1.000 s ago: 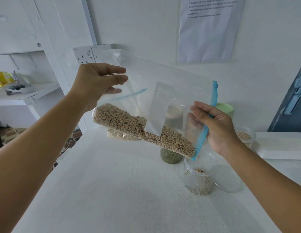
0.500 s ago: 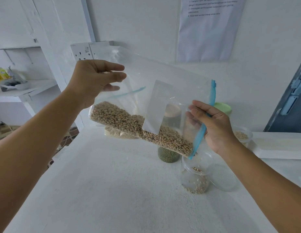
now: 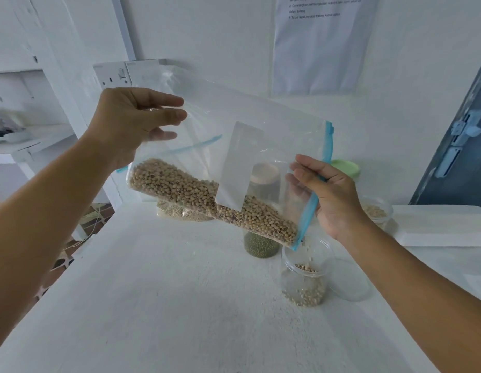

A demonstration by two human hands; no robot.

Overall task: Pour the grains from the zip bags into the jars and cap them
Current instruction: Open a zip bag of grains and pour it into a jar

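A clear zip bag (image 3: 261, 135) with a blue zip strip is held tilted above the white table (image 3: 158, 305), its open lower corner over a clear jar (image 3: 304, 278). Pale black-eyed beans (image 3: 196, 195) lie along the bag's low edge, and a few are falling into the jar, which has a shallow layer of them. My left hand (image 3: 131, 125) pinches the bag's raised closed end. My right hand (image 3: 331, 195) grips the bag at the zip edge, just above the jar.
A clear lid (image 3: 351, 281) lies right of the jar. Behind stand a jar of green grains (image 3: 261, 244), a tan-filled jar (image 3: 265, 179), a green-lidded jar (image 3: 347, 168), an open jar of grains (image 3: 376, 211) and another grain bag (image 3: 180, 212). The table's left edge drops to a tiled floor.
Both hands stay on the bag, which has tipped slightly more. The beans have slid down toward the zip corner and are dropping into the jar.
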